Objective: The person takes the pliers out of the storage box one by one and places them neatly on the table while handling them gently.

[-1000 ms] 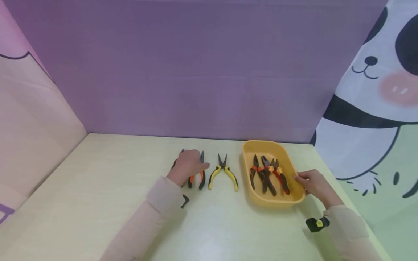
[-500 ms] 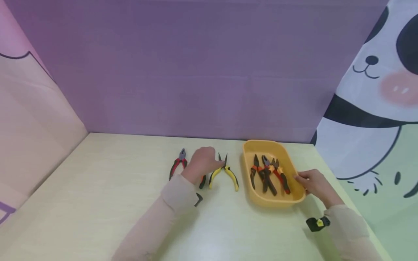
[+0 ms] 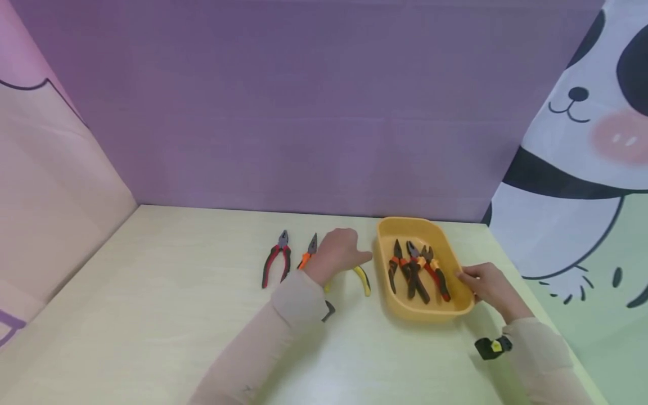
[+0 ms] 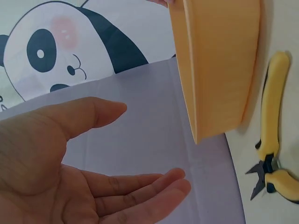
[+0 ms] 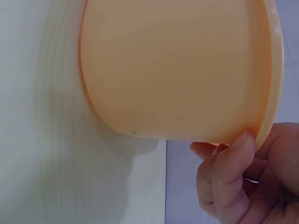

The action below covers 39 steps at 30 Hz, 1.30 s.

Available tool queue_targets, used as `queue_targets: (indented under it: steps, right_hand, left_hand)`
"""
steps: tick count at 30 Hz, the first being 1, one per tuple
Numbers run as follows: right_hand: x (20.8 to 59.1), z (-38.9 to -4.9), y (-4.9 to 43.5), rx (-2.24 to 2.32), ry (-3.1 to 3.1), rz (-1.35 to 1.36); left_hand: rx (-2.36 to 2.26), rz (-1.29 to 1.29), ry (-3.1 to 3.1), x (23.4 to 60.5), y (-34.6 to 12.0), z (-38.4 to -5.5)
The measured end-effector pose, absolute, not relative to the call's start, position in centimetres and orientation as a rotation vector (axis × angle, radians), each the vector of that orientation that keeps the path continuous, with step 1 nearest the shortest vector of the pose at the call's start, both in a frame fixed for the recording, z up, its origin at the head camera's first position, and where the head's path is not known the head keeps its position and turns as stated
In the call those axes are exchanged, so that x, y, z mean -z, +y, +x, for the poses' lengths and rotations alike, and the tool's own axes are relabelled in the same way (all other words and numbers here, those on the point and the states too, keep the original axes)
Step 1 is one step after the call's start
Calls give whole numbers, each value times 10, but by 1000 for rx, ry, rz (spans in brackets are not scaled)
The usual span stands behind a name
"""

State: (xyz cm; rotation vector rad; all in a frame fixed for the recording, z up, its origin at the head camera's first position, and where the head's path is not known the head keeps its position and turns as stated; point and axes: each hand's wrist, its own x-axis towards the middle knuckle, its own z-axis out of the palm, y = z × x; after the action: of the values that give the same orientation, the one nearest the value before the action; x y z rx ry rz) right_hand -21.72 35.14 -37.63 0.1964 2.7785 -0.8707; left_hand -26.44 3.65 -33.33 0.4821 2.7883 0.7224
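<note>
My left hand (image 3: 338,256) hangs over the yellow-handled long-nose pliers (image 3: 363,280), hiding most of them. In the left wrist view its thumb and fingers are spread with nothing between them, and the yellow pliers (image 4: 273,112) lie apart from it on the table. My right hand (image 3: 490,286) pinches the rim of the yellow plastic tray (image 3: 430,316) at its right side. In the right wrist view, the thumb and curled fingers (image 5: 231,172) grip the tray's edge (image 5: 275,70). Inside the tray lie orange-handled long-nose pliers (image 3: 397,250) and two more pliers (image 3: 434,273) with red and dark handles.
Left of my left hand, red-and-black combination pliers (image 3: 283,247) and orange-handled long-nose pliers (image 3: 313,244) lie on the pale table (image 3: 152,292). A purple backdrop (image 3: 304,112) stands behind the table, and a panda-print sheet (image 3: 562,225) at the right.
My left hand has moved right, from above the red and orange pliers to above the yellow pliers, uncovering the first two. The right hand stays on the tray rim.
</note>
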Motion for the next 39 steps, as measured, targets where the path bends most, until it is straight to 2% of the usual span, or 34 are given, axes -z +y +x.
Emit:
queue_targets:
  steps: [28,39]
  right_hand:
    - [376,-215,353,897,2803,145]
    - [375,-217,353,888,2770,182]
  left_hand:
    - [-840,662,2720,327,84,-249]
    - [-855,658,2702,329,101,-245]
